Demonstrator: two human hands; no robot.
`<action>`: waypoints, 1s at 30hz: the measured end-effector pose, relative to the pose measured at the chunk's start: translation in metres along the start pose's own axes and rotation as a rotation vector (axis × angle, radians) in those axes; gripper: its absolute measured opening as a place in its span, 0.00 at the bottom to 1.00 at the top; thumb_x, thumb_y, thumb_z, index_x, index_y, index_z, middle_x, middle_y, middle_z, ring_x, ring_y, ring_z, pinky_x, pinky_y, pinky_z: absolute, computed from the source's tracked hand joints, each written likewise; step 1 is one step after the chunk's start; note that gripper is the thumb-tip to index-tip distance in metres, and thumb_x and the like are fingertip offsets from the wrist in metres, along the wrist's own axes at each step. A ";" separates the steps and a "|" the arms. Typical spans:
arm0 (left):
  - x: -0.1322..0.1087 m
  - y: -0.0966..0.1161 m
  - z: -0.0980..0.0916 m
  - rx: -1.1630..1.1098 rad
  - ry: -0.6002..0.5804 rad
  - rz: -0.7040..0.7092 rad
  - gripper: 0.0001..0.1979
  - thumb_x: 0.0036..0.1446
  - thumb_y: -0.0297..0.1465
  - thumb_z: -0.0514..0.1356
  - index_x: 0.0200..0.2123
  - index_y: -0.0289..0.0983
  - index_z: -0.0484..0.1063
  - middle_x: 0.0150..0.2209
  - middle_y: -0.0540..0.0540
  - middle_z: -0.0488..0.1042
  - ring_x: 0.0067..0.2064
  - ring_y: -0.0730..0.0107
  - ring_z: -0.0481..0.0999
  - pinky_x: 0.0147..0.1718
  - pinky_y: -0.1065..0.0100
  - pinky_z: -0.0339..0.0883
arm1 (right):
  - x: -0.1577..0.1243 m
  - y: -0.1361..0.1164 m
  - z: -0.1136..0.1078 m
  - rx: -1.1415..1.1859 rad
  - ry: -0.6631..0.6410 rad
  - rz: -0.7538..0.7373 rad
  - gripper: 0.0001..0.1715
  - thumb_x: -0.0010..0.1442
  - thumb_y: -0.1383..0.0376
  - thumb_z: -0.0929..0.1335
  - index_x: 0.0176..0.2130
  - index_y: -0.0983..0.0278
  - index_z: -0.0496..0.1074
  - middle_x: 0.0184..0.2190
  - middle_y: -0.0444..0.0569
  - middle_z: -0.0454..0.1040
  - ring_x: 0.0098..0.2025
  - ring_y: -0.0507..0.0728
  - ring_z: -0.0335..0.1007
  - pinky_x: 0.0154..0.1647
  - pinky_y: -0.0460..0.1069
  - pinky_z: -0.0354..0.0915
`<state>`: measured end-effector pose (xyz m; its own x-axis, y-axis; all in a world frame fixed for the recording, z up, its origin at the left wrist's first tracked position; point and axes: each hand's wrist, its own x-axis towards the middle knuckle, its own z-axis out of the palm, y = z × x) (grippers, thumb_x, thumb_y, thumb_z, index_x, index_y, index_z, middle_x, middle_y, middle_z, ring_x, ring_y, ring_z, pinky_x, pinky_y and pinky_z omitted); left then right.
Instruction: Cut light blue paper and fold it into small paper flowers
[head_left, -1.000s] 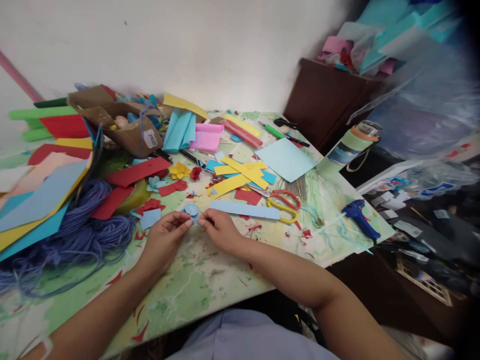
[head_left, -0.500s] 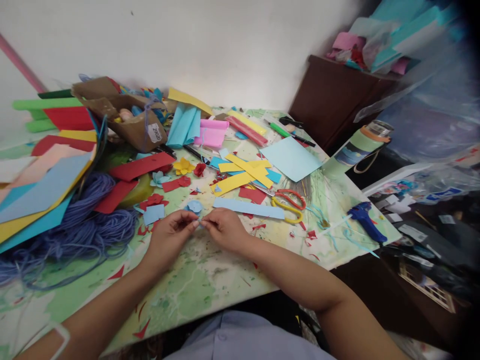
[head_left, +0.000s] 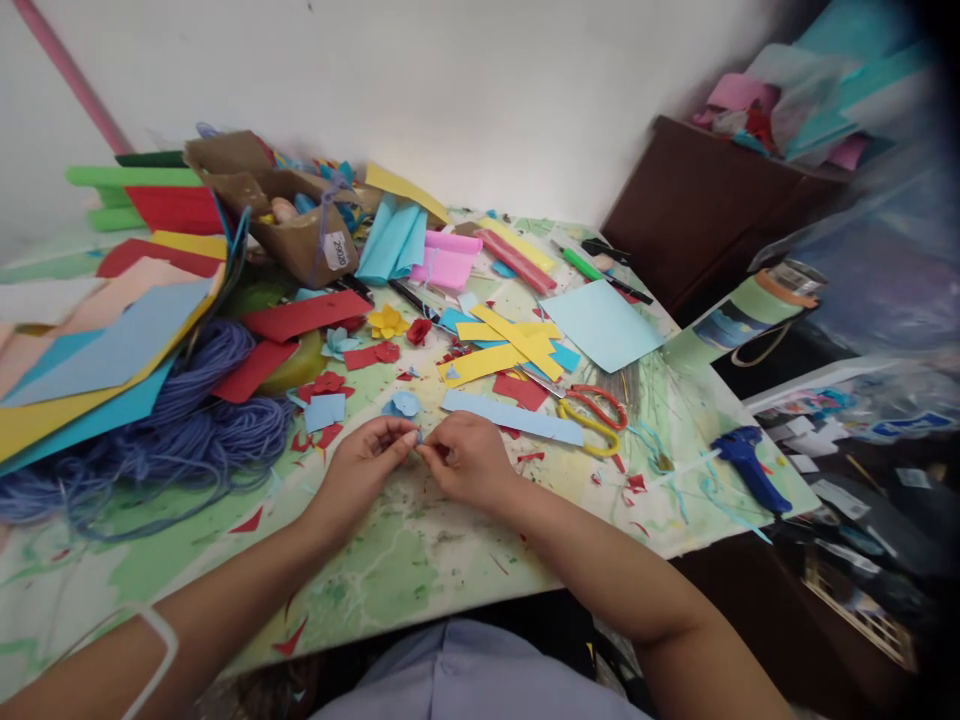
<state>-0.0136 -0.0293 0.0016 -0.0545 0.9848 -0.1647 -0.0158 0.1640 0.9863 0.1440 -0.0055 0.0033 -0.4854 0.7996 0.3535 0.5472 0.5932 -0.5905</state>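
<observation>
My left hand (head_left: 367, 465) and my right hand (head_left: 469, 458) meet over the near part of the table, their fingertips pinched close together. Between them shows a tiny bit of blue paper (head_left: 419, 437), mostly covered by the fingers. Just beyond the fingertips lies a light blue paper flower (head_left: 403, 404). To its left is a small blue paper square (head_left: 325, 412), beside a red paper flower (head_left: 328, 385). A light blue paper strip (head_left: 514, 418) lies beyond my right hand, its right end by the orange-and-yellow-handled scissors (head_left: 592, 410).
Coloured paper sheets (head_left: 112, 340) and blue yarn (head_left: 172, 440) crowd the left. A brown paper bag (head_left: 300, 225) stands behind. Yellow paper strips (head_left: 510, 340) lie mid-table. A blue glue gun (head_left: 754, 470) sits at the right edge, near a bottle (head_left: 757, 310).
The whole view has shifted, so the table contents appear farther right. My hands stay together at nearly the same place, fingers turning slightly around the blue bit.
</observation>
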 end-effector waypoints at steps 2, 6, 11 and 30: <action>-0.001 0.000 0.002 -0.084 0.002 -0.050 0.14 0.45 0.38 0.67 0.33 0.36 0.73 0.30 0.50 0.73 0.29 0.72 0.70 0.32 0.69 0.64 | 0.000 0.000 0.000 0.069 0.022 0.001 0.13 0.58 0.63 0.65 0.24 0.64 0.70 0.22 0.47 0.71 0.29 0.53 0.64 0.34 0.47 0.59; -0.003 0.001 0.005 -0.207 -0.005 -0.112 0.15 0.44 0.36 0.67 0.34 0.36 0.71 0.29 0.51 0.71 0.27 0.75 0.69 0.30 0.70 0.65 | 0.001 -0.001 0.000 0.368 0.083 0.174 0.14 0.57 0.60 0.67 0.23 0.65 0.70 0.20 0.44 0.68 0.25 0.51 0.62 0.29 0.46 0.59; -0.003 0.007 0.003 -0.175 -0.004 -0.053 0.19 0.42 0.36 0.67 0.38 0.37 0.69 0.31 0.50 0.73 0.32 0.71 0.73 0.33 0.67 0.67 | 0.006 -0.002 0.005 0.584 0.080 0.422 0.15 0.54 0.56 0.68 0.24 0.65 0.69 0.17 0.41 0.64 0.21 0.49 0.57 0.23 0.44 0.56; 0.063 0.008 -0.042 0.796 0.001 0.320 0.11 0.49 0.37 0.60 0.34 0.39 0.76 0.36 0.41 0.78 0.39 0.54 0.76 0.40 0.59 0.66 | 0.091 0.033 -0.002 0.026 -0.338 0.114 0.07 0.54 0.65 0.70 0.28 0.67 0.75 0.22 0.43 0.70 0.26 0.49 0.60 0.28 0.44 0.51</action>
<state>-0.0587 0.0322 -0.0011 0.0625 0.9905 0.1224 0.7062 -0.1305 0.6959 0.1192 0.0876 0.0173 -0.6227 0.7819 0.0274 0.5950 0.4960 -0.6324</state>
